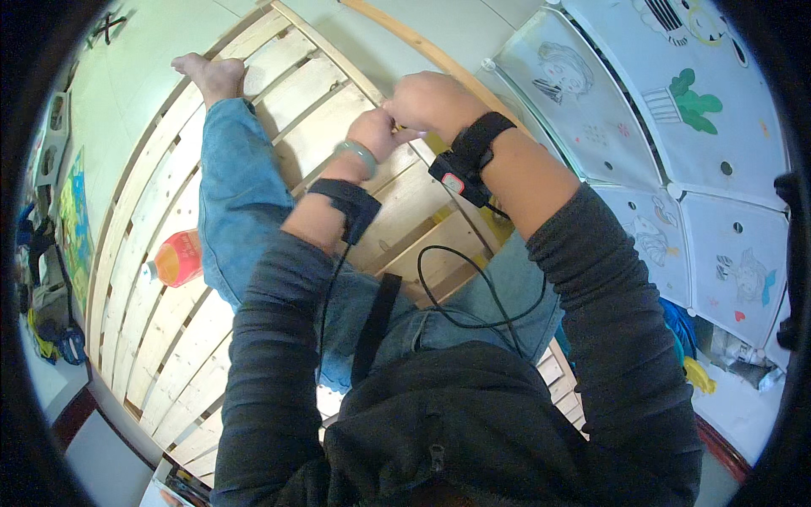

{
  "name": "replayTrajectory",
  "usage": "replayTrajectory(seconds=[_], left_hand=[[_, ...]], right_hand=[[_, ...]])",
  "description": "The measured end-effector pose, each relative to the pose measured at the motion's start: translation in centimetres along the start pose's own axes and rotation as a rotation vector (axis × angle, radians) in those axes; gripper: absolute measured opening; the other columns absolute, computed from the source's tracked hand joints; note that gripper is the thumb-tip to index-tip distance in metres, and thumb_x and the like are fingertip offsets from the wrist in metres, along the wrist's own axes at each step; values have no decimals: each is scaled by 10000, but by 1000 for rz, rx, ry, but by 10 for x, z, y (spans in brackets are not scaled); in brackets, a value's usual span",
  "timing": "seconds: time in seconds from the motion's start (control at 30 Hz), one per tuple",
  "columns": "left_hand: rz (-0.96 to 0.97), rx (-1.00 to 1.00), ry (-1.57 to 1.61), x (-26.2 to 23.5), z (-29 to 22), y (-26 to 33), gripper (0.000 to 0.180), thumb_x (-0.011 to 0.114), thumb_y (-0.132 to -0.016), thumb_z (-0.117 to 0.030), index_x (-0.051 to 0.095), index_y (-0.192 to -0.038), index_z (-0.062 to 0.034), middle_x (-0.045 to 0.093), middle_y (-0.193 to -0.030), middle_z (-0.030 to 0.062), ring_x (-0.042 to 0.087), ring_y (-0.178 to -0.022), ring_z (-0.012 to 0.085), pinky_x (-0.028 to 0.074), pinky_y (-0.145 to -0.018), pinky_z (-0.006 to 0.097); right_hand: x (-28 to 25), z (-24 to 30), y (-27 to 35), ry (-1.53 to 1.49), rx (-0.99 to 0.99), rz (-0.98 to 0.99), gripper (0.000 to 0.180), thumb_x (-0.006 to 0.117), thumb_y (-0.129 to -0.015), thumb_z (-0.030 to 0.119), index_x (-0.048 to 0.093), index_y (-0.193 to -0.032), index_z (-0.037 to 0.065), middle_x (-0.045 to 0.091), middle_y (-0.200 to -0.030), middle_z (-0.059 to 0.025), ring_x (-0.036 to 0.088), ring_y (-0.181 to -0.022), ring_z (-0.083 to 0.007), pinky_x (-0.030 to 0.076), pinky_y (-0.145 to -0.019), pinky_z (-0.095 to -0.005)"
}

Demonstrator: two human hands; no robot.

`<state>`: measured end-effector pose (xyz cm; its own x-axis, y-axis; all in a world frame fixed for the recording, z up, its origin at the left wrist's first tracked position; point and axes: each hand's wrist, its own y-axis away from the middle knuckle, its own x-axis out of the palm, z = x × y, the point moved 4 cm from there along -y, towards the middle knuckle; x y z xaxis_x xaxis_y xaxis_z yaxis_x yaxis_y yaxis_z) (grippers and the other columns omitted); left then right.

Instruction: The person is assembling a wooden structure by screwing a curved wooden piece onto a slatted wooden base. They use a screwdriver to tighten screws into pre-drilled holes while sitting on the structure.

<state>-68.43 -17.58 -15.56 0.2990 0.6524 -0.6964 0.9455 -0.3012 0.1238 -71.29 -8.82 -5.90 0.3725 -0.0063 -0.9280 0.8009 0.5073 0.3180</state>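
While both hands (405,114) meet, wooden slats (182,313) lie open leftward.

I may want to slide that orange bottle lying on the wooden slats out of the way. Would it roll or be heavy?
The orange bottle lies on its side across the slats, so a nudge would probably roll it, though the gaps between boards might catch it. It looks like thin plastic, so likely light and fairly rigid; how full it is cannot be judged here.

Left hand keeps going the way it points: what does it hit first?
The left hand points up-right and already meets the right hand at the fingertips. Past that, probably the wooden rail and the wall panel, though depth is unclear.
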Motion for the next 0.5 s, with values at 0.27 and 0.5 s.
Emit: replayTrajectory(seconds=[0.27, 0.5], left_hand=[[179, 210, 66, -19, 6, -11, 307, 687, -818, -308, 625, -1021, -87, 674, -926, 128, 638, -866, 289, 494, -792, 360], [-63, 76, 87, -8, 6, 2, 318, 718, -786, -286, 609, -992, -70, 666, -882, 148, 641, -801, 279, 497, -735, 359]], right_hand=[[3, -1, -1, -7, -302, -15, 232, 601, -810, 230, 523, -916, 38, 648, -815, -188, 626, -825, -374, 494, -697, -447], [9, -3, 5, -50, -127, -236, 257, 611, -793, 276, 549, -896, 49, 639, -769, -173, 624, -769, -383, 488, -668, -474]])
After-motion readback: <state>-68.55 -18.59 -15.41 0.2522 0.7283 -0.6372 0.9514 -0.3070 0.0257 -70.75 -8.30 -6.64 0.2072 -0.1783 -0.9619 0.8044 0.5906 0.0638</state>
